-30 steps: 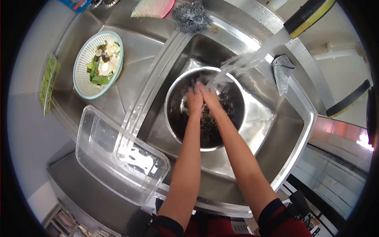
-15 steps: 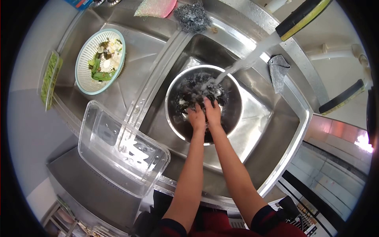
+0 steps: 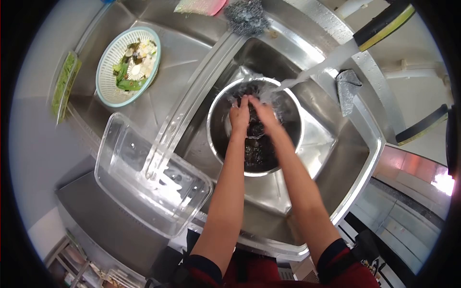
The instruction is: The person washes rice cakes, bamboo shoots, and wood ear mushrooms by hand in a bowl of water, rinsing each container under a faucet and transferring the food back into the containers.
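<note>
A round steel bowl (image 3: 299, 117) stands in the right sink basin, holding water and dark, wet pieces (image 3: 255, 156) whose kind I cannot make out. Both hands are inside it. My left hand (image 3: 239, 117) reaches toward the bowl's far side, its fingers stretched forward among splashing water. Beside it, my right hand (image 3: 264, 113) is slightly blurred, fingers extended and tips close to the left ones. Dark material shows around the fingertips; I see neither hand closed around it. A stream of water (image 3: 331, 61) from the black-and-yellow spout (image 3: 384, 26) falls at the bowl's upper right rim.
In the left basin, an oval strainer basket (image 3: 100, 79) holds green leaves and pale scraps. A clear plastic tub (image 3: 139, 197) straddles the divider's near end. A steel scrubber (image 3: 246, 18), a pink-and-white sponge (image 3: 199, 6) and a grey cloth (image 3: 348, 91) lie along the sink edge.
My hands have moved from the bowl's middle to its far side, fingertips closer together. More dark pieces show at the near side. The view has shifted slightly, and water now strikes near the rim.
</note>
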### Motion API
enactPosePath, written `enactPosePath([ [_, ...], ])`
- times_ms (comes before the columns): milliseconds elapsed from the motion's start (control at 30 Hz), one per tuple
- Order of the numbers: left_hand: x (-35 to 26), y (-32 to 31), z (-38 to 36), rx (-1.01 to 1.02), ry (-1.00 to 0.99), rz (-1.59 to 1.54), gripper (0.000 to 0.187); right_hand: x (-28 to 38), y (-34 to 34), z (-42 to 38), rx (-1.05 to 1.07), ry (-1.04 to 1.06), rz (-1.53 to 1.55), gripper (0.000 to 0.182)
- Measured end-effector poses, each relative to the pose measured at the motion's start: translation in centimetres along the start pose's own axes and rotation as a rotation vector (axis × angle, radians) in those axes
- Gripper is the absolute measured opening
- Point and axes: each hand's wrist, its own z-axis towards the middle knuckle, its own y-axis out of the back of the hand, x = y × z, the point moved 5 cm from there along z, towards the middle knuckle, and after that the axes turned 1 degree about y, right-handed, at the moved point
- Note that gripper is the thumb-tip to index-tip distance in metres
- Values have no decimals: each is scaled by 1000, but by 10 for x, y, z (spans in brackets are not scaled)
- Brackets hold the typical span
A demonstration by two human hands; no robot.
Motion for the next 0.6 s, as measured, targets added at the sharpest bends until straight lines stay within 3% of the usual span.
enactPosePath([
  [67,-4,24,-13,-37,-68,19,45,25,18,-16,209,75,-246,48],
  [133,-19,50,-27,12,-451,309,38,39,45,-31,111,457,-721,47],
  [167,-18,58,-36,-27,-392,396,43,33,49,-37,110,456,-723,47],
  [233,3,49,-47,-124,-296,404,48,3,67,-42,-152,270,-730,44],
  [267,18,46,-52,-221,-200,414,54,-26,64,-42,-242,139,-555,44],
  [333,53,37,-51,-293,37,447,58,-62,45,-40,-391,0,-772,46],
  [400,71,15,-46,-206,81,285,53,-49,6,-58,-224,-105,82,44],
  [433,45,19,-53,-192,25,351,44,-41,8,-61,-204,-162,67,41],
  [467,38,22,-46,-97,-42,253,32,-30,11,-57,-105,-51,67,33],
  [533,6,38,-49,-154,-358,297,28,14,27,-55,-82,420,-602,29],
  [600,-25,49,-54,-196,-403,466,40,38,40,-40,-182,606,-761,28],
])
